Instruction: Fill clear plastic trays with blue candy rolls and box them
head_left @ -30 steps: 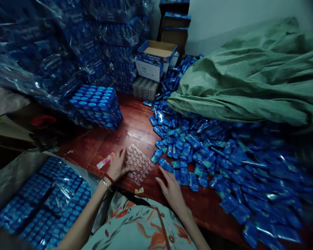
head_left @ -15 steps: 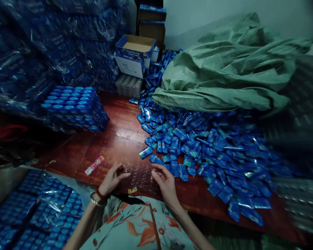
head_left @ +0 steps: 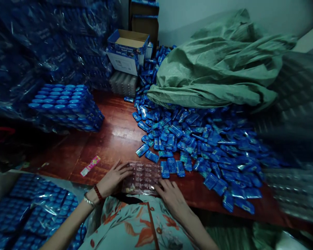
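A clear plastic tray with rows of moulded hollows lies on the reddish-brown table right in front of my body. My left hand rests at the tray's left edge, its fingers stretched out over the upper corner. At the lower right edge, my right hand touches the tray with its fingers extended and apart. Several small blue wrapped packets lie just beyond the tray's right side, part of a large loose heap. Something small and yellow shows at the tray's lower left.
A green sack covers the back of the heap. On the left stands a block of stacked blue packets. Behind are an open box and stacked clear trays. A pink strip lies left of my hand; more trays are at right.
My fingers, curled at the tray's sides before, are now stretched out along its edges. The tray shows more plainly and looks flatter on the table. The whole view has shifted slightly.
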Tool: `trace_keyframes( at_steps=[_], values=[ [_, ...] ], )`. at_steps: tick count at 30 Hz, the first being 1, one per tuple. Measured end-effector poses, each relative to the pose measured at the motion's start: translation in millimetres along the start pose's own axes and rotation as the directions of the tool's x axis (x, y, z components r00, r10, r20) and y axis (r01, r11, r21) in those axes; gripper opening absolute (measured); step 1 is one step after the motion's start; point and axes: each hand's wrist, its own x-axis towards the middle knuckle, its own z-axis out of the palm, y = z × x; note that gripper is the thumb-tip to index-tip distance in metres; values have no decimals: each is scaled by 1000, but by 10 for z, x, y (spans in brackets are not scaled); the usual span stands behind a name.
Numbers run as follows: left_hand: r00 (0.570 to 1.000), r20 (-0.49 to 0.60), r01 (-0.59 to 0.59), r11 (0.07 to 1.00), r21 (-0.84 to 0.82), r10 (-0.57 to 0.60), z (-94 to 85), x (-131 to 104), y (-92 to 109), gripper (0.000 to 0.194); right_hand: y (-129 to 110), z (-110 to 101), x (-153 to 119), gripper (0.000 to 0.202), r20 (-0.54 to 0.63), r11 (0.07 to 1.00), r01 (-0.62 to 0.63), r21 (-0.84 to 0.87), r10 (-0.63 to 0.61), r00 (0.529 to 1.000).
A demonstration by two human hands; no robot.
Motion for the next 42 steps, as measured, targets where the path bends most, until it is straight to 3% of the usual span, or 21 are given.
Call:
trace_keyframes(
  at_steps=[3,6,10,13,16,19,21,23,25,27,28,30,32,34,36,39,42],
  values=[
    [979,-194,42,997,-65,-54,-99,203,-22,43,59,-79,-3,55,34,998,-13,60,11,999],
    [927,-353,94,989,-112,-128,-191,583,-64,32,137,-272,75,47,-49,992,-41,118,47,998],
    [954,-241,169,984,-56,-177,-168,1127,-135,32,169,-437,485,31,-246,984,-93,149,128,961],
    [964,-182,188,981,-49,-194,-106,1334,-172,40,161,-426,891,36,-276,983,-135,124,164,947],
    [969,-158,189,982,-30,-191,-110,1326,-222,46,165,-395,1159,46,-190,978,-190,81,203,961],
    [959,-182,216,976,-27,-217,-179,1171,-295,39,215,-398,1210,45,-129,970,-221,103,233,964],
    [933,-262,231,969,-90,-247,-222,1018,-332,30,283,-407,1153,39,-148,960,-216,179,244,959],
    [872,-371,249,942,-226,-320,-237,847,-330,25,367,-404,1062,31,-229,925,-200,325,281,932],
    [778,-453,247,876,-415,-434,-218,681,-271,27,437,-378,967,27,-305,831,-184,524,385,871],
    [700,-473,200,783,-588,-534,-166,546,-165,32,466,-321,889,33,-301,650,-134,748,512,804],
    [686,-465,170,744,-646,-561,-130,497,-104,35,459,-280,861,37,-269,534,-86,841,551,790],
    [700,-423,153,700,-698,-575,-44,443,2,39,407,-182,822,39,-198,313,17,950,559,805],
    [722,-370,186,680,-710,-585,48,434,61,39,328,-77,796,34,-177,214,70,974,541,822],
    [721,-343,220,668,-711,-602,127,444,66,38,255,5,762,28,-225,291,71,954,540,811],
    [722,-346,248,691,-679,-600,173,450,44,36,207,42,711,23,-324,478,62,876,489,809],
    [755,-371,288,782,-553,-540,177,433,31,31,180,16,615,26,-418,720,108,686,268,868],
    [796,-397,276,858,-433,-456,161,408,71,26,156,-51,535,42,-388,864,105,493,110,915]
  ],
)
